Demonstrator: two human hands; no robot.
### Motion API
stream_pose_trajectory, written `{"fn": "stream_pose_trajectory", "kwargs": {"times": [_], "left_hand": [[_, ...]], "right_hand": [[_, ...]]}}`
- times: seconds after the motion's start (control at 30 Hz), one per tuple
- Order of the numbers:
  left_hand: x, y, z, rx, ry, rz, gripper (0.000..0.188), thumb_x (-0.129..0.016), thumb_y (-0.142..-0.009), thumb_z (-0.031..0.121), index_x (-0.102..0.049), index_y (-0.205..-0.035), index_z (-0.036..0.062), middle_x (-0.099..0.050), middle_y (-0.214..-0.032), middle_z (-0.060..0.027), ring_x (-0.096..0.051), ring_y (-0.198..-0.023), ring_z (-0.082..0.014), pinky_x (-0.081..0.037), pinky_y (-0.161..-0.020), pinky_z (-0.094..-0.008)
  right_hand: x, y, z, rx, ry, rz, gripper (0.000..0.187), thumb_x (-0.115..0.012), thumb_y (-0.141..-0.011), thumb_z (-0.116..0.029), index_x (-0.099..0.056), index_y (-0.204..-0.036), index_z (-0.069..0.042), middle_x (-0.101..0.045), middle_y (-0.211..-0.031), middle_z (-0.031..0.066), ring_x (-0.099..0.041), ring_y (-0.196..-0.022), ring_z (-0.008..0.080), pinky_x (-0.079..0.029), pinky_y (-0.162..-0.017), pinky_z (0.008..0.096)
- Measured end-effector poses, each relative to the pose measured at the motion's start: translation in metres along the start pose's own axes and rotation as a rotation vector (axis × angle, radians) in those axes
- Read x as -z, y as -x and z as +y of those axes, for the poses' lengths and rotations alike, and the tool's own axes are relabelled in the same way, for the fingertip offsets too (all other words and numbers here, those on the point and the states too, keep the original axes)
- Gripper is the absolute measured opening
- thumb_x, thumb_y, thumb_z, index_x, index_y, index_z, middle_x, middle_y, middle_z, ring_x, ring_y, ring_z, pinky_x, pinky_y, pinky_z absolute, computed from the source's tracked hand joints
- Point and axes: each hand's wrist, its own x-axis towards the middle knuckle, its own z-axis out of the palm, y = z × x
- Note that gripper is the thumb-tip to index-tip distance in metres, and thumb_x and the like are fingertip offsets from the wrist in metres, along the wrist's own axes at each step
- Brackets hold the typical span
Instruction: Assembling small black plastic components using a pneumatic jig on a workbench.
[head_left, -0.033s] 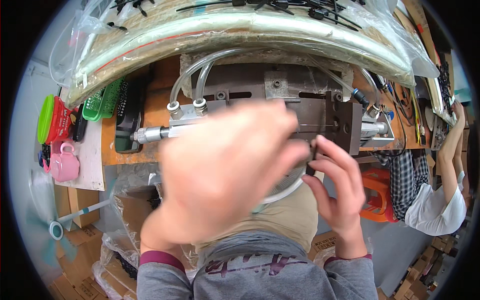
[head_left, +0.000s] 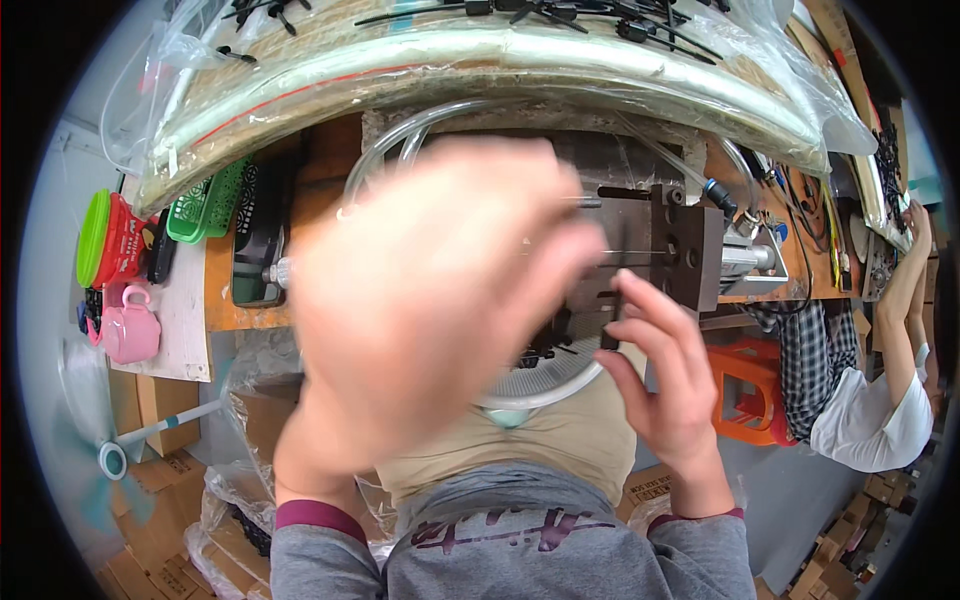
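In the head view, the job looks partway along: one black piece point(head_left: 610, 330) is in hand, apart from the machine point(head_left: 692, 270), and more parts point(head_left: 540, 356) lie in the bowl point(head_left: 572, 393) on the near side, finished or not I can't tell. The right hand point(head_left: 668, 385) pinches that piece between thumb and fingers, just to the near side of the machine. The left hand point(head_left: 425, 300), blurred, hangs over the machine's left side, its grip impossible to make out.

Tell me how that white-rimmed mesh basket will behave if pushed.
The white-rimmed mesh basket would probably be light for its size, since its wall looks thin and perforated. It may tip, as it sits over the lap rather than on the bench. The black parts visible inside would likely shift with it.
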Motion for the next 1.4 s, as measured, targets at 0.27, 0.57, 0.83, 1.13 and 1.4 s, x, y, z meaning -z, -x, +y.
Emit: {"fn": "stream_pose_trajectory", "kwargs": {"times": [0.27,0.57,0.83,1.13,1.4], "left_hand": [[0.017,-0.093,-0.061,0.412,-0.169,-0.01,0.034,-0.077,-0.081,0.023,-0.07,-0.097,-0.0067,-0.07,-0.089,-0.0197,-0.068,-0.08,-0.0283,-0.054,-0.074,-0.0358],[0.024,-0.07,-0.063,0.128,-0.011,0.051,0.019,-0.079,-0.079,0.008,-0.074,-0.096,0.0015,-0.072,-0.095,-0.0079,-0.067,-0.087,-0.016,-0.053,-0.079,-0.0298],[0.002,0.027,0.017,-0.011,0.159,0.005,0.033,-0.082,-0.07,0.004,-0.07,-0.099,-0.0031,-0.066,-0.124,-0.0202,-0.069,-0.094,-0.0289,-0.057,-0.078,-0.0333],[-0.045,0.066,0.036,0.03,-0.04,-0.14,0.025,-0.078,-0.074,0.011,-0.069,-0.095,0.0018,-0.065,-0.129,-0.0161,-0.066,-0.066,-0.0157,-0.052,-0.061,-0.0269],[-0.049,0.06,0.031,0.061,-0.059,-0.159,0.024,-0.079,-0.073,0.012,-0.068,-0.092,0.0032,-0.065,-0.129,-0.015,-0.066,-0.063,-0.0164,-0.052,-0.061,-0.0261]], "right_hand": [[-0.016,-0.022,-0.012,0.092,0.127,-0.151,0.028,-0.078,-0.073,0.0,-0.059,-0.093,-0.001,-0.059,-0.134,0.0212,-0.068,-0.081,0.0238,-0.055,-0.067,0.0313],[0.003,-0.039,-0.019,0.07,0.136,-0.246,0.032,-0.081,-0.072,-0.008,-0.063,-0.097,-0.002,-0.067,-0.124,0.0158,-0.065,-0.067,0.0218,-0.052,-0.059,0.0302],[0.034,-0.176,0.012,0.388,0.34,0.205,0.02,-0.075,-0.079,-0.004,-0.07,-0.099,-0.003,-0.07,-0.088,0.0086,-0.062,-0.069,0.0161,-0.048,-0.062,0.0256],[0.023,-0.288,0.007,0.07,0.796,-0.669,0.022,-0.067,-0.07,-0.008,-0.07,-0.086,0.007,-0.07,-0.095,0.0248,-0.067,-0.097,0.0372,-0.055,-0.081,0.0439],[0.015,-0.287,0.027,0.159,0.758,-0.522,0.023,-0.068,-0.07,-0.008,-0.071,-0.089,0.004,-0.069,-0.09,0.0249,-0.068,-0.093,0.0381,-0.054,-0.081,0.0429]]}}
